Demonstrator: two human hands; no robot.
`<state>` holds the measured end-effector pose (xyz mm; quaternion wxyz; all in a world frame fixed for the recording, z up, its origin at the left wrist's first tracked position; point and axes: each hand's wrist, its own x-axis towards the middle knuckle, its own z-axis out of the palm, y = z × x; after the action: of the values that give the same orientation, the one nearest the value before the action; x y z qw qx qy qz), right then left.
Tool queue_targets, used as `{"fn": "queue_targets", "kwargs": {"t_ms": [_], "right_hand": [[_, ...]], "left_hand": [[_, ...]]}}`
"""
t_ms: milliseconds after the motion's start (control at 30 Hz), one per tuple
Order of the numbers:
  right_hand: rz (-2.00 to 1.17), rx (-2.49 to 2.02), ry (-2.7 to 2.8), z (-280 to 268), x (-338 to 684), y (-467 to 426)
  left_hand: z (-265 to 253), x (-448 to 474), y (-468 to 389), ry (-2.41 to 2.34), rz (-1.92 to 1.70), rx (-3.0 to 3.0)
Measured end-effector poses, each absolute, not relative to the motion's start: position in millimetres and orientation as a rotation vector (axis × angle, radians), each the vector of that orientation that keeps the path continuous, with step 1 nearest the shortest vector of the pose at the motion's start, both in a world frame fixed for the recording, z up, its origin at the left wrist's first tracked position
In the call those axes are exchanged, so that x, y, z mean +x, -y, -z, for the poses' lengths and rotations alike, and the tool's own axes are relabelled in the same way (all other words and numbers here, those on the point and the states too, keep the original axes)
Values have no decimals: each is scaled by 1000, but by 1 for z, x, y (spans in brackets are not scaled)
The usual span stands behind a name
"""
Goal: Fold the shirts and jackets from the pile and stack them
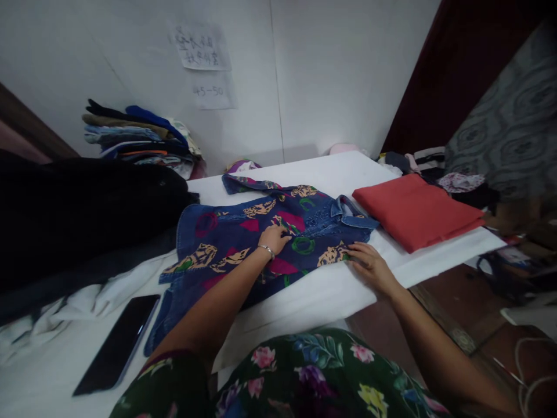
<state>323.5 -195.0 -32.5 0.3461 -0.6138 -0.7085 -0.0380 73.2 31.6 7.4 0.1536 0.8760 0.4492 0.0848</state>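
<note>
A dark blue denim shirt [235, 232] with magenta, green and beige patterns lies spread on the white table, its collar [348, 215] toward the right. One sleeve [248, 184] stretches out along the far side. My left hand [274, 239], with a bracelet at the wrist, rests on the middle of the shirt, fingers apart on the cloth. At the shirt's near right edge, my right hand [369, 264] touches the fabric with its fingertips, the fingers spread. My left forearm covers part of the lower shirt.
Right of the collar lies a folded red cloth [418, 212]. A phone [119, 342] is at the near left, beside a dark garment pile [87, 220]. Folded clothes [143, 136] are stacked at the back left. The white table [322, 174] meets a wall with paper notes [204, 49].
</note>
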Motion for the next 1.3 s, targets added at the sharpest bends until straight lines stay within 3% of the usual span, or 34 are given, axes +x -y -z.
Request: {"fn": "queue_targets", "kwargs": {"t_ms": [333, 633, 1100, 1300], "right_hand": [[240, -1668, 1806, 41, 327, 172], [280, -1605, 1725, 5, 330, 158], [60, -1505, 1967, 7, 341, 137], [46, -1486, 2016, 22, 344, 139]], "left_hand": [[-2, 77, -51, -1389, -184, 2451], [-4, 82, -54, -1455, 7, 2498], [-9, 84, -55, -1481, 74, 2525], [-17, 91, -43, -1137, -322, 2623]]}}
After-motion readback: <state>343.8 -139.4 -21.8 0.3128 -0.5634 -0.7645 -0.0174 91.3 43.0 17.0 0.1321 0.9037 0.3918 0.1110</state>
